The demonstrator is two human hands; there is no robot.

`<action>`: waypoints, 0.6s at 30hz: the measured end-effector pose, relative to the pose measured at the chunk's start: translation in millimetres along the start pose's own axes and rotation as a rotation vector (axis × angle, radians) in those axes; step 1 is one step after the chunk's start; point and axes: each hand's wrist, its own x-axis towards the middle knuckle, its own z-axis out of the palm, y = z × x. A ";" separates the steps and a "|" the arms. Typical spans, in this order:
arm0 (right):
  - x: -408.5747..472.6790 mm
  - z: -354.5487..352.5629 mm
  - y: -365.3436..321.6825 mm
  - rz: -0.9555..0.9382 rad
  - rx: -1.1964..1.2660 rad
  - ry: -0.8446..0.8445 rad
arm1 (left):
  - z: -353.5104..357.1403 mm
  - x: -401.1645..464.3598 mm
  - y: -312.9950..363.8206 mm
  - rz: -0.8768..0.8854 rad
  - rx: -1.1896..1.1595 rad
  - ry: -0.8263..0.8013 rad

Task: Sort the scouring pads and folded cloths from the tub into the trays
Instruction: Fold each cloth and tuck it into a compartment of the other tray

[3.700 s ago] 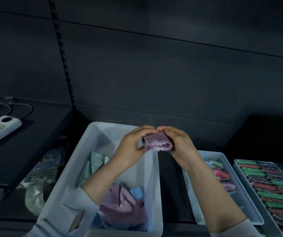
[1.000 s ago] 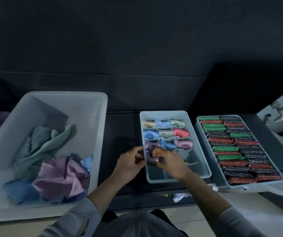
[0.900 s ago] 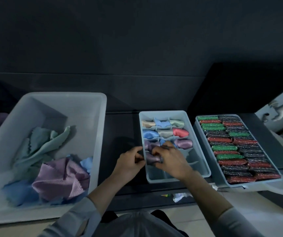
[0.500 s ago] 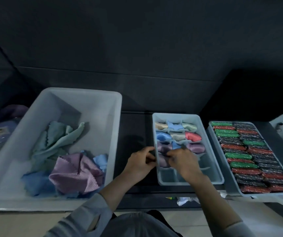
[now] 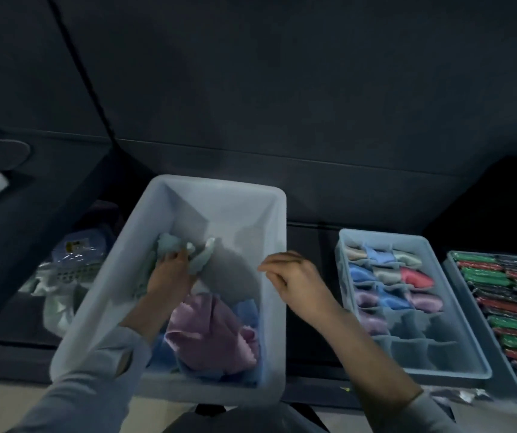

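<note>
tub: pale grey plastic tub point(image 5: 277, 245), front left on the dark counter point(image 5: 310, 245), its near edge past the counter's front edge
left hand: left hand point(image 5: 169, 279) inside the tub, fingers point(image 5: 180, 256) clenched on a crumpled mint-green cloth point(image 5: 199, 260) near the far left wall
right hand: right hand point(image 5: 297, 276) above the tub's right rim, fingers curled loosely, nothing in them
loose cloths: pink cloth point(image 5: 210, 332) and blue cloth point(image 5: 246, 310) heaped at the tub's near end; far right part of the tub floor is bare
divider tray: compartment tray point(image 5: 457, 367) just right of the tub, a dark strip of counter between them; far rows hold folded cloths point(image 5: 413, 278) in blue, pink, red and beige; near rows open
pad tray: second tray point(image 5: 454, 267) touching the first one's right side, packed with green, red and dark scouring pads point(image 5: 485, 278), cut off by the frame edge
left of tub: clear plastic bags point(image 5: 72, 257) with a small yellow label, unreadable
writing: none legible
</note>
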 end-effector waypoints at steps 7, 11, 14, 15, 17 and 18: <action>21.8 2.0 -16.4 0.335 0.063 -0.171 | -41.8 -7.6 20.4 0.268 -0.250 0.265; 52.2 -11.1 -36.2 0.798 0.897 -0.201 | -75.1 -45.3 59.1 0.620 -0.394 0.328; 72.5 -22.4 -44.7 0.765 1.007 -0.076 | -72.4 -63.9 72.7 0.743 -0.239 0.233; 76.9 -27.0 -45.5 0.743 0.970 -0.030 | -73.9 -67.0 72.9 0.729 -0.311 0.244; 82.5 -37.2 -44.1 0.737 0.961 0.006 | -86.5 -69.8 72.4 0.641 -0.613 0.349; 84.5 -43.9 -42.8 0.737 1.001 -0.009 | -92.0 -66.6 69.9 0.549 -0.752 0.395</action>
